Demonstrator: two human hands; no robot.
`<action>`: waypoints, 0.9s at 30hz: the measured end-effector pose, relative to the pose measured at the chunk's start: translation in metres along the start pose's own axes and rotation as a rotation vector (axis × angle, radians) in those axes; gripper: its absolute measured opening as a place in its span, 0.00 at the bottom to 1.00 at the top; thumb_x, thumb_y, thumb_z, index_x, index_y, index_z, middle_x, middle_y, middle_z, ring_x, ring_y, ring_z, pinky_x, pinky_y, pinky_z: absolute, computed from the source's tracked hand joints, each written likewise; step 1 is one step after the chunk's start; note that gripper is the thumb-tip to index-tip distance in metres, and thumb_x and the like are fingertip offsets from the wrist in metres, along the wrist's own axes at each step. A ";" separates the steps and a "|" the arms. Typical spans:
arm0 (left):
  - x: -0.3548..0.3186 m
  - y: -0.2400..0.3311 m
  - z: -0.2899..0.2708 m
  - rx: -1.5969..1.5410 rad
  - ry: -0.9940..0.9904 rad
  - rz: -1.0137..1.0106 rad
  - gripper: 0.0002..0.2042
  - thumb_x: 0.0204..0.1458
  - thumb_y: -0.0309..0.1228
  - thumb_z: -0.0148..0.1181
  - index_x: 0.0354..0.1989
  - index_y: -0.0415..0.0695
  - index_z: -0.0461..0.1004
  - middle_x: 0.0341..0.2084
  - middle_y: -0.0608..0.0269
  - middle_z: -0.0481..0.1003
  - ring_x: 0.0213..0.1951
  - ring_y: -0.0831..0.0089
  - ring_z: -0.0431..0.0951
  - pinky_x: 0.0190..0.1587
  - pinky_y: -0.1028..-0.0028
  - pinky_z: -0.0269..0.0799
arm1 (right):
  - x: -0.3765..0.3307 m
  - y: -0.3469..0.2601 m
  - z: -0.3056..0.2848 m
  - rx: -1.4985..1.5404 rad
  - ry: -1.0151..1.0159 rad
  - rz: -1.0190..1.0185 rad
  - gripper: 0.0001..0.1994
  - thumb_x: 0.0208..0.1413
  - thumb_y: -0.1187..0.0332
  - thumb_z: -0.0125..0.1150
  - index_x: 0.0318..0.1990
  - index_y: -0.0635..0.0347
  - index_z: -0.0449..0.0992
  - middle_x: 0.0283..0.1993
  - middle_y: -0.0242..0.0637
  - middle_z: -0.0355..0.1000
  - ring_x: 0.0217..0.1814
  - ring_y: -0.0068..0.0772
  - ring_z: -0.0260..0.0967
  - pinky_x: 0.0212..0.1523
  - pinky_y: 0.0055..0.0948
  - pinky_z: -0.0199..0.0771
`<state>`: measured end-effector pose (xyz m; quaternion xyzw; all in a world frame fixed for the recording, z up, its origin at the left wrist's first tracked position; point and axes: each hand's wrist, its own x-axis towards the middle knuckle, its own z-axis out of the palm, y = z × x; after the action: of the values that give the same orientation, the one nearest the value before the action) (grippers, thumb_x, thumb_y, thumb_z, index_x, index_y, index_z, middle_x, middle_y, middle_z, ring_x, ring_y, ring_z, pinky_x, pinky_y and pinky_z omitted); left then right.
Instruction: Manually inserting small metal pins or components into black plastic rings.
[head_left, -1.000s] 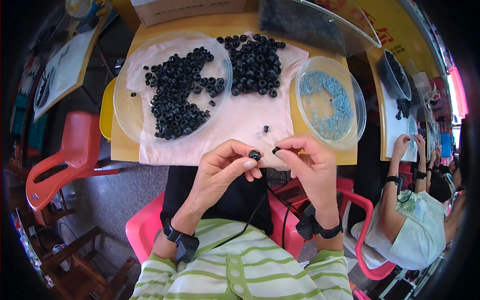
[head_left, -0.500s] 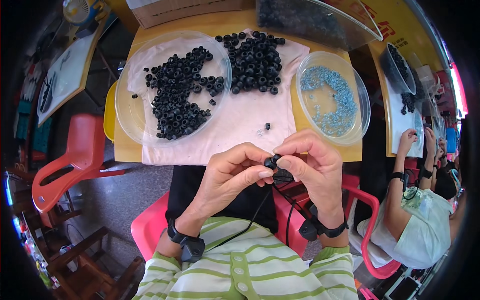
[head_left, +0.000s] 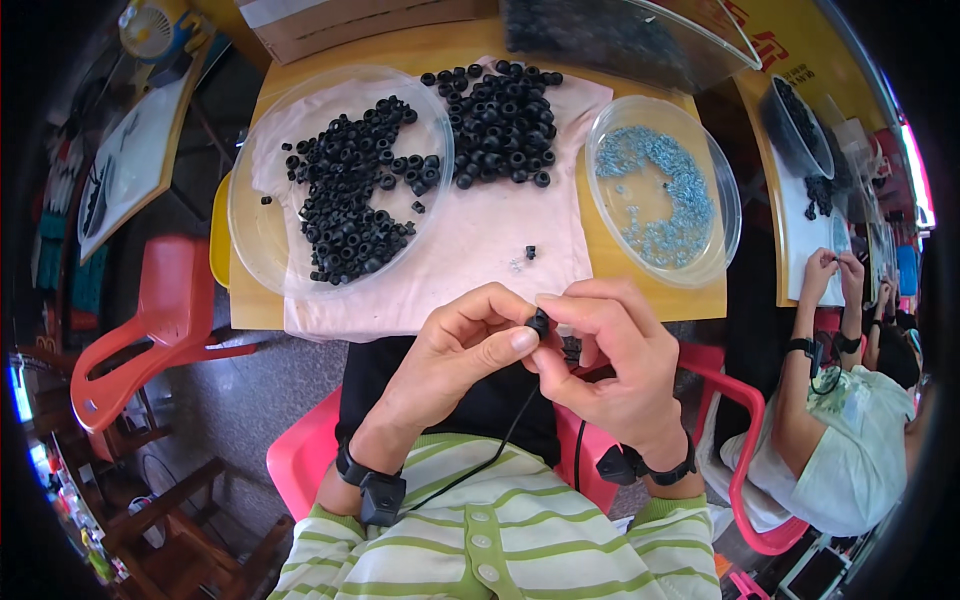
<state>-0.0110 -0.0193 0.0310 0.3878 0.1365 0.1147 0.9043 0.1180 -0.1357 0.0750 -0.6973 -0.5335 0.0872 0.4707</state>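
Observation:
In front of my lap, my left hand (head_left: 450,355) pinches a small, rounded black plastic piece (head_left: 539,322) between thumb and index finger. My right hand (head_left: 615,365) meets it from the other side, index fingertip against the piece and thumb lower down. Fingers cover much of it, so its details are hidden. Just beyond, on a pale pink cloth (head_left: 460,270), lie a small loose black part (head_left: 530,252) and a few tiny shiny bits (head_left: 516,265). Both wrists wear black straps with boxes, and a black cable runs below the hands.
A round clear tray (head_left: 240,235) of small black parts stands left. Beyond it is a heap of black beadlike pieces (head_left: 505,125). To the right, another clear tray (head_left: 728,235) holds tiny bluish, springlike bits. A cardboard box (head_left: 350,30) and clear bin (head_left: 630,45) stand behind. Someone sits at the right.
My right hand has turned and its thumb has dropped away from the black piece, while the index finger stays at it. My left hand keeps its pinch. The view has shifted slightly.

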 end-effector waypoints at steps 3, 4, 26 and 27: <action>-0.001 0.004 0.001 -0.066 -0.001 -0.068 0.08 0.58 0.28 0.57 0.42 0.37 0.73 0.34 0.63 0.77 0.37 0.79 0.76 0.45 0.77 0.73 | -0.001 0.001 0.001 -0.074 -0.002 -0.065 0.18 0.35 0.81 0.68 0.39 0.61 0.75 0.34 0.37 0.70 0.31 0.35 0.68 0.28 0.26 0.71; -0.002 0.006 0.001 -0.079 0.000 -0.089 0.08 0.58 0.28 0.57 0.42 0.37 0.74 0.34 0.63 0.77 0.37 0.79 0.76 0.45 0.77 0.73 | -0.002 0.003 0.002 -0.068 0.001 -0.103 0.18 0.34 0.81 0.67 0.38 0.61 0.75 0.34 0.37 0.70 0.30 0.35 0.68 0.27 0.26 0.71; 0.050 0.073 -0.051 1.407 0.547 0.481 0.09 0.51 0.21 0.59 0.41 0.37 0.77 0.36 0.57 0.74 0.31 0.71 0.75 0.34 0.75 0.71 | 0.225 0.057 -0.079 -0.731 0.266 0.047 0.16 0.55 0.57 0.61 0.44 0.58 0.78 0.29 0.33 0.74 0.29 0.24 0.66 0.36 0.25 0.68; 0.053 0.071 -0.053 1.416 0.544 0.469 0.09 0.51 0.21 0.60 0.41 0.37 0.77 0.37 0.57 0.74 0.31 0.70 0.75 0.34 0.74 0.71 | 0.238 0.074 -0.084 -0.769 0.268 0.043 0.17 0.55 0.56 0.60 0.44 0.58 0.78 0.31 0.34 0.75 0.29 0.24 0.66 0.38 0.26 0.69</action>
<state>0.0135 0.0808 0.0393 0.8476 0.3080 0.2791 0.3299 0.3184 0.0141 0.1554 -0.8386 -0.4466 -0.2005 0.2389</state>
